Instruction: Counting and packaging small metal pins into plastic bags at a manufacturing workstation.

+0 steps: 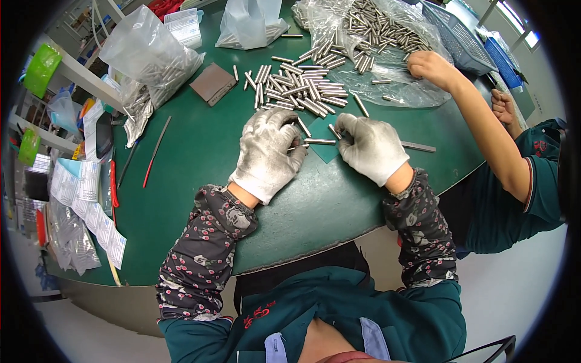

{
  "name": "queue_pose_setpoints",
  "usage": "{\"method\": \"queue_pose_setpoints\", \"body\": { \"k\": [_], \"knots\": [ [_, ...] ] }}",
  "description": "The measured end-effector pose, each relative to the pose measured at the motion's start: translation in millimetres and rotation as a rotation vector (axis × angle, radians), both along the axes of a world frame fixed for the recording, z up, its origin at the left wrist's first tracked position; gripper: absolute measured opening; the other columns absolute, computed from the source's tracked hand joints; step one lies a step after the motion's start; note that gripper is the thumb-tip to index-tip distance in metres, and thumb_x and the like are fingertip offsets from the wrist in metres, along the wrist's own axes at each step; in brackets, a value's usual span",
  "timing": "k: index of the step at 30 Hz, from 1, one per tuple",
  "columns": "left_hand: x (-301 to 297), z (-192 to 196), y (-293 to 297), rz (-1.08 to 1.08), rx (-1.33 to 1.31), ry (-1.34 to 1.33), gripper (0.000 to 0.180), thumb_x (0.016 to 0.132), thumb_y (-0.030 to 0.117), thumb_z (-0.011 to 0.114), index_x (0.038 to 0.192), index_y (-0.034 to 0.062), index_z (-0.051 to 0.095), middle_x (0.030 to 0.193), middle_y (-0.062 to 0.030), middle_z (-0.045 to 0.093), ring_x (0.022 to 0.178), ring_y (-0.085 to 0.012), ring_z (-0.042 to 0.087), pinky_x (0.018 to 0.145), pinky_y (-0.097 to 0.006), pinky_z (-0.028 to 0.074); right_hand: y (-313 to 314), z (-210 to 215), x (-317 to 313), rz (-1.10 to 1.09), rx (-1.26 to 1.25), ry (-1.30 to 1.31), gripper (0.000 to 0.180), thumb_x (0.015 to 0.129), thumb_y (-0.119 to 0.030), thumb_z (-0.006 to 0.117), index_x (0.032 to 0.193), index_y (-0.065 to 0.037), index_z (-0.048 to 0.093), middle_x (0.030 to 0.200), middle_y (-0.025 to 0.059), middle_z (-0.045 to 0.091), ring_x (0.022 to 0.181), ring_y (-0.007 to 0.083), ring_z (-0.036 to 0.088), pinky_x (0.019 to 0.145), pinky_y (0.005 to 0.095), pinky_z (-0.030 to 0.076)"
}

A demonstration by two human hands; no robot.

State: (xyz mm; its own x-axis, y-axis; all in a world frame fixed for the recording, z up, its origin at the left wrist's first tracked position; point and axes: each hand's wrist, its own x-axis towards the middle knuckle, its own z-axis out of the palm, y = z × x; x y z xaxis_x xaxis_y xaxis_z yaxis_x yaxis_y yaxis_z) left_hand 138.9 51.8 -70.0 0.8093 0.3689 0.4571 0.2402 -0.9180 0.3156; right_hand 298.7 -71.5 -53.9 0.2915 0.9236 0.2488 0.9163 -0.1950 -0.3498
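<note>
My left hand, in a worn white glove, is closed with its thumb and fingers around a short metal pin. Another pin leans by its fingertips. My right hand, gloved too, pinches a steel pin between thumb and fingers. Between the hands a loose pin lies across a small green square sheet. Just beyond my fingers spreads a heap of shiny cylindrical pins. My fingertips are partly hidden beneath the gloves.
A plastic bag with many more pins lies open at the far right, where a co-worker's hand reaches. A brown block, filled bags, a red-handled thin tool and paper slips occupy the left. Blue baskets stand behind.
</note>
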Motion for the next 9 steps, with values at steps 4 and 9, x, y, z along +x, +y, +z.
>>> {"method": "queue_pose_setpoints", "body": {
  "k": [4, 9],
  "knots": [
    [1.1, 1.7, -0.9, 0.004, 0.031, -0.062, 0.022, 0.058, 0.008, 0.072, 0.074, 0.0032, 0.057, 0.109, -0.0116, 0.056, 0.103, -0.0296, 0.052, 0.089, -0.04, 0.042, -1.1, -3.1, 3.7, 0.12, 0.039, 0.267, 0.012, 0.074, -0.008, 0.059, 0.086, -0.008, 0.062, 0.073, 0.0107, 0.058, 0.069, 0.0289, 0.059, 0.063, 0.039, 0.047],
    [-1.2, 1.9, -0.6, 0.009, 0.027, -0.025, 0.026, 0.057, 0.008, 0.072, 0.08, 0.0034, 0.06, 0.111, -0.0136, 0.055, 0.105, -0.0312, 0.051, 0.092, -0.04, 0.04, -0.9, -2.0, 9.4, 0.179, 0.007, 0.028, 0.013, 0.076, -0.015, 0.06, 0.088, -0.014, 0.064, 0.089, 0.0121, 0.059, 0.075, 0.0303, 0.06, 0.064, 0.0394, 0.049]
  ]
}}
